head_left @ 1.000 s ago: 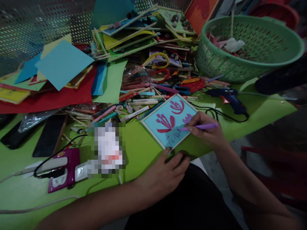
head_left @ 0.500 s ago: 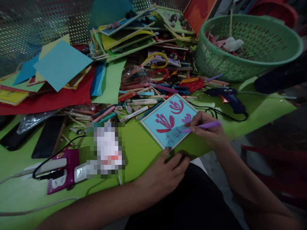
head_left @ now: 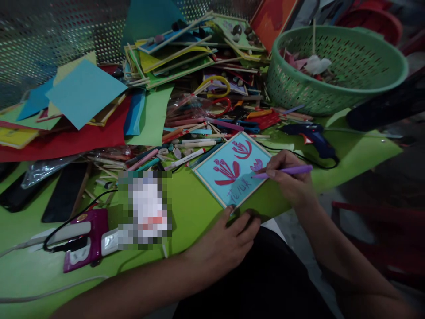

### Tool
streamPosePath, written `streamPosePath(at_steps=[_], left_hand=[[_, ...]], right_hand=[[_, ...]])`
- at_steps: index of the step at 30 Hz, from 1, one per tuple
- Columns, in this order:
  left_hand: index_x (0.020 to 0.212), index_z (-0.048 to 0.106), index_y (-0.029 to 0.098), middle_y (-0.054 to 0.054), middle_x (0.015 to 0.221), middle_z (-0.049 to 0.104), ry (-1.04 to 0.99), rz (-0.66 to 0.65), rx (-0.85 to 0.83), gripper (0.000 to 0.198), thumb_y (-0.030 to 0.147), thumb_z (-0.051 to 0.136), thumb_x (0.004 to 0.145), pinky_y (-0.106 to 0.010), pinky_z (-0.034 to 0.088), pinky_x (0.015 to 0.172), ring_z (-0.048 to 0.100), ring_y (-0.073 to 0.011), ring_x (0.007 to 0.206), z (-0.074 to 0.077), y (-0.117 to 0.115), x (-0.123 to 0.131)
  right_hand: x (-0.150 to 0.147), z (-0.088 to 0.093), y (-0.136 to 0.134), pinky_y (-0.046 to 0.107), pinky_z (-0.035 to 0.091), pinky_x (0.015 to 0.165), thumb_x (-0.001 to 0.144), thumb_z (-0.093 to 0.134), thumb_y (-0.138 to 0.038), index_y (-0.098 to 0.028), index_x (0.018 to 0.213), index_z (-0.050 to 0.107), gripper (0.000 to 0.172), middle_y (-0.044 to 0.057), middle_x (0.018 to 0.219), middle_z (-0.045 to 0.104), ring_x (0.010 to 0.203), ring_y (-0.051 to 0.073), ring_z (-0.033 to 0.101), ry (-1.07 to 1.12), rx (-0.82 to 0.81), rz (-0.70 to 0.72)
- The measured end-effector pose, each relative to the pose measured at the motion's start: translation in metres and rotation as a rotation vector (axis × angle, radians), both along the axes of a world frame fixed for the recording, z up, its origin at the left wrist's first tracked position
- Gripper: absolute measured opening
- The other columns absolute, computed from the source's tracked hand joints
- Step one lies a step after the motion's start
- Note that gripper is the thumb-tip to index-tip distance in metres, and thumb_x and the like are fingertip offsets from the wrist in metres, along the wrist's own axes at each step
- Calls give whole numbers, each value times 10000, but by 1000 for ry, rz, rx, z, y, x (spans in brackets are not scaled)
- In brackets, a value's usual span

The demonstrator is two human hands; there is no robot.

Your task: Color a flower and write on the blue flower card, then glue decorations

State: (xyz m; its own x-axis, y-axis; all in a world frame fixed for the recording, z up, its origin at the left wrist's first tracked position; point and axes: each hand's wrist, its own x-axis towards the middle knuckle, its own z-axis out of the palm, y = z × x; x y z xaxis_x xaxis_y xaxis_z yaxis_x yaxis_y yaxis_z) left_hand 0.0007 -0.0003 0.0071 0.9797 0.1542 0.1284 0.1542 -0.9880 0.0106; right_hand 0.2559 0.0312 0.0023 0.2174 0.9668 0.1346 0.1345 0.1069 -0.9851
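A light blue card (head_left: 246,153) with thin wooden strips around its border lies on the green table. Red and purple flower drawings fill its upper part, and dark handwritten characters run along its lower part. My right hand (head_left: 290,179) is closed around a purple marker pen (head_left: 295,169), whose tip is at the card's surface just right of the last character. At the card's bottom corner, my left hand (head_left: 229,237) grips the corner with thumb and fingers, its other fingers bent by the table edge.
A green basket (head_left: 332,88) holding scraps stands at the back right, near a blue glue gun (head_left: 310,135). Several loose markers, sticks and stacked framed cards (head_left: 175,57) crowd the back. Left are a dark phone (head_left: 64,192) and a magenta power strip (head_left: 99,237).
The marker's tip has shifted slightly upward and the pen lies flatter in my right hand. My left hand keeps its place at the card's corner. The whole view has drifted slightly.
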Motion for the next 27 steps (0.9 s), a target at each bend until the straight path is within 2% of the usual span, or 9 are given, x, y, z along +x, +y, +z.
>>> streamPosePath(at_steps=[2,4,9,17,23,27], left_hand=[[1231,682,209,-54,1564,465,4,-3,-3,285,245,543,985,-534,385,1119,424,-278,1404,-1,0,0],[1230,682,205,-50,1565,466,0,-1,-1,287,239,533,987,-533,390,1118,425,-277,1407,-3,-1,0],[1207,687,206,-55,1584,441,10,5,-6,275,242,528,986,-542,388,1118,414,-286,1428,-4,-2,0],[1218,677,226,-56,1602,416,34,-6,8,287,273,482,1013,-540,353,1135,412,-275,1435,-2,-1,0],[1184,695,226,-55,1587,436,16,1,0,268,266,502,1003,-532,366,1125,418,-277,1426,-2,-1,1],[1212,684,222,-49,1582,441,0,5,3,285,256,490,1006,-531,385,1117,428,-274,1415,-4,-2,1]], right_hand=[[2,2,2,322,386,542,811,769,-381,-267,823,634,177,-14,727,572,598,151,488,8,3,-17],[4,6,5,315,359,525,803,785,-365,-261,823,645,176,-18,721,593,572,140,476,-12,-45,28],[7,12,14,307,416,580,781,813,-361,-234,746,618,234,-17,698,612,609,148,563,-74,-66,91],[6,8,14,290,427,559,785,798,-441,-231,748,615,282,-6,682,643,610,154,572,-184,-70,120],[5,6,14,307,459,591,791,795,-458,-238,754,615,286,-1,699,649,655,179,624,-202,-71,131],[7,5,14,302,435,574,815,773,-442,-238,764,613,265,-6,697,638,637,167,596,-223,-42,97]])
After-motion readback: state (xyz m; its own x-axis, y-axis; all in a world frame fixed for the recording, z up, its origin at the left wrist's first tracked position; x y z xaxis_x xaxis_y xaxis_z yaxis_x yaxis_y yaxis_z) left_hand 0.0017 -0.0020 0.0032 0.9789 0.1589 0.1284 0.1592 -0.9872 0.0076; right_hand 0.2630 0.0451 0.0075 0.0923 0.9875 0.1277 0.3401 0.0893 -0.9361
